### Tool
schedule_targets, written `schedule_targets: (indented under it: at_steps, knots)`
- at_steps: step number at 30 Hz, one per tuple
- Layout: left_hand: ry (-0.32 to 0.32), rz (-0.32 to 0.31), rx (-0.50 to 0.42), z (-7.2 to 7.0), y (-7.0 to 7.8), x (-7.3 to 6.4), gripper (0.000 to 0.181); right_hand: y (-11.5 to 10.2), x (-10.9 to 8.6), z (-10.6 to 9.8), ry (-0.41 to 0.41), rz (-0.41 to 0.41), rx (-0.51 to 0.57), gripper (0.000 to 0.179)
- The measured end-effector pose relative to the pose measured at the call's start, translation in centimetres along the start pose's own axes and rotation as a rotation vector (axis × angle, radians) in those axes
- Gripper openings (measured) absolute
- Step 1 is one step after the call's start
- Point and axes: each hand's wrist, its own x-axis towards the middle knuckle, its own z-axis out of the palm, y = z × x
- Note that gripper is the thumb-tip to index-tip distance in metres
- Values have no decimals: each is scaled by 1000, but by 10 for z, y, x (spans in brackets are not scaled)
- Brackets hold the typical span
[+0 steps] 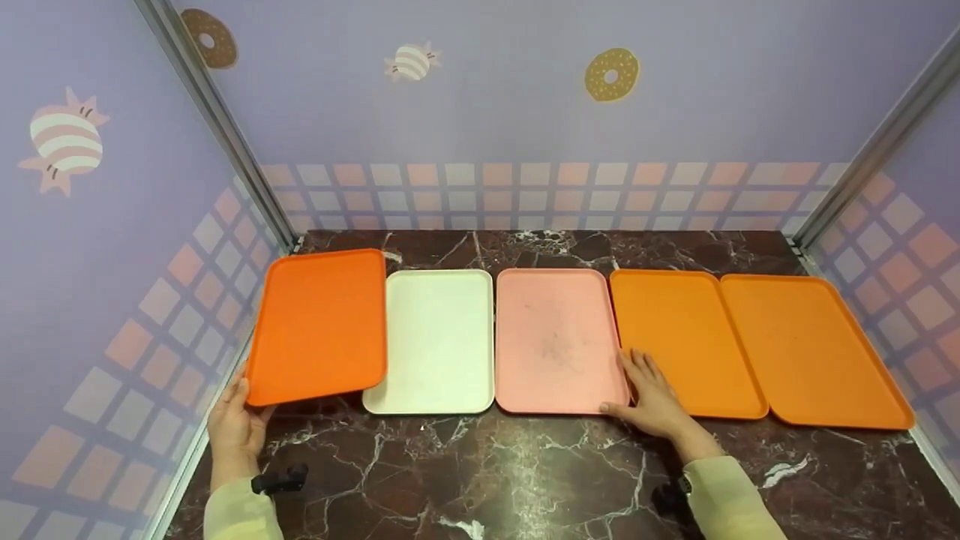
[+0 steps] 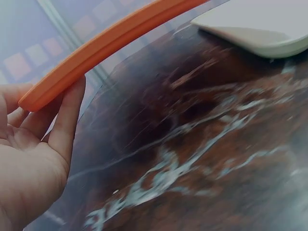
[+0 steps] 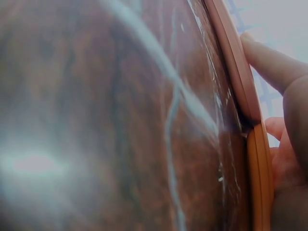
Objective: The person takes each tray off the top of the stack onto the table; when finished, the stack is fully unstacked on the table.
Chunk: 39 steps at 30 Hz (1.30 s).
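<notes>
On the far left, my left hand (image 1: 238,424) grips the near left corner of a red-orange tray (image 1: 322,322). In the left wrist view this tray's rim (image 2: 96,53) is raised off the table, with fingers supporting it from below. Its right side overlaps a white tray (image 1: 439,341) in the head view. My right hand (image 1: 654,401) rests with extended fingers at the near right corner of a pink tray (image 1: 555,330). The thumb touches its near rim, and the other fingers lie by its right edge, over the neighbouring light orange tray (image 1: 675,330).
Another light orange tray (image 1: 817,352) lies at the far right, beside the first. The trays form a row on the dark marbled table (image 1: 450,480). Purple panels with metal corner posts (image 1: 225,127) enclose the table at the back and both sides.
</notes>
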Motion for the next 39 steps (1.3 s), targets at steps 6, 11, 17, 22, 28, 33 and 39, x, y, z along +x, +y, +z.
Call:
schedule_targets:
  at_steps: [6, 11, 17, 22, 28, 33, 39]
  knots:
    - [115, 11, 19, -9, 11, 0, 26, 0, 1, 1, 4, -7, 10, 112]
    - [193, -5, 41, -15, 12, 1, 23, 1, 1, 1, 5, -11, 0, 111]
    - [315, -18, -33, -14, 13, 1, 14, 1, 1, 1, 3, -6, -5, 112]
    - [387, 0, 89, -6, 13, 1, 30, 0, 0, 0, -6, 1, -10, 112]
    - [354, -33, 499, -3, 11, 4, 76, 1, 1, 1, 7, -5, -15, 111]
    - [358, -42, 773, -7, 13, 8, 76, 2, 0, 1, 12, -15, -15, 111]
    - [376, 18, 960, -9, 13, 11, 70, 1, 0, 1, 19, -17, -10, 111]
